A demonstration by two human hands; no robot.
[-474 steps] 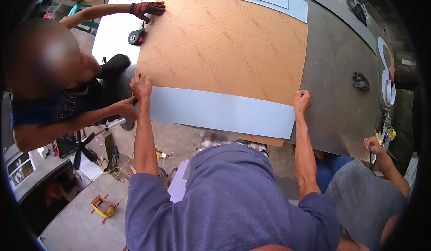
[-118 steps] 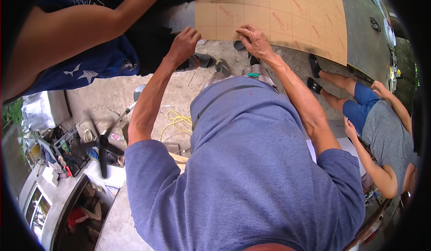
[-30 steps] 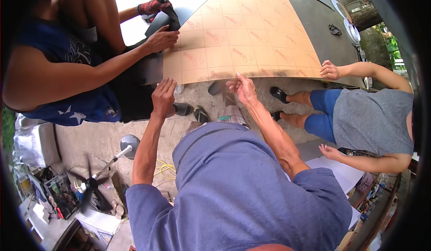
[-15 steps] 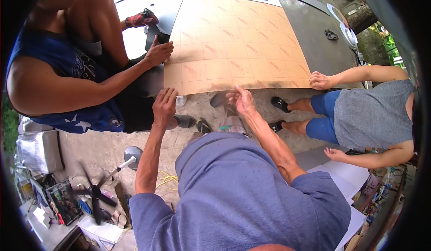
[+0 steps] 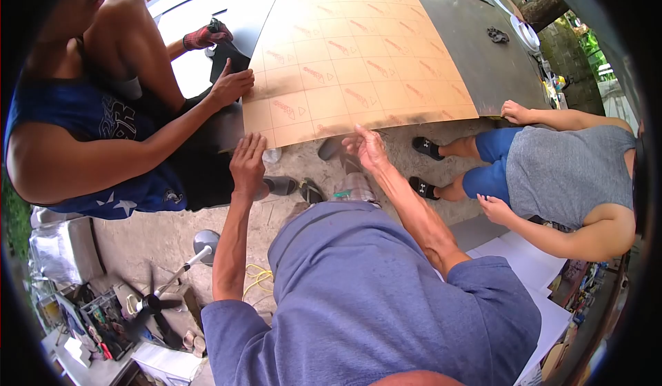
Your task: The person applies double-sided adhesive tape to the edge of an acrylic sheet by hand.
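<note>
A large orange-brown sheet point(image 5: 345, 62) with red print and grid lines lies over the work surface. At its near left corner my left hand point(image 5: 247, 162) rests on the edge, fingers extended side by side. My right hand point(image 5: 367, 148) is at the middle of the near edge, palm turned up, fingers apart and touching or nearly touching the sheet. A person in blue on the left lays a bare hand point(image 5: 231, 86) by the sheet's left edge; their gloved hand point(image 5: 208, 35) is on a black object point(image 5: 227, 58).
On the right, a person in a grey top point(image 5: 569, 172) has one hand point(image 5: 517, 112) near the sheet's right corner. A dark grey panel point(image 5: 476, 48) lies beyond it. A fan point(image 5: 150, 303) stands lower left; a yellow cord point(image 5: 258, 279) is on the floor.
The view has shifted slightly. The right person's upper hand has moved away from the sheet's corner, and their lower hand has come up near their shorts. My hands keep nearly the same places.
</note>
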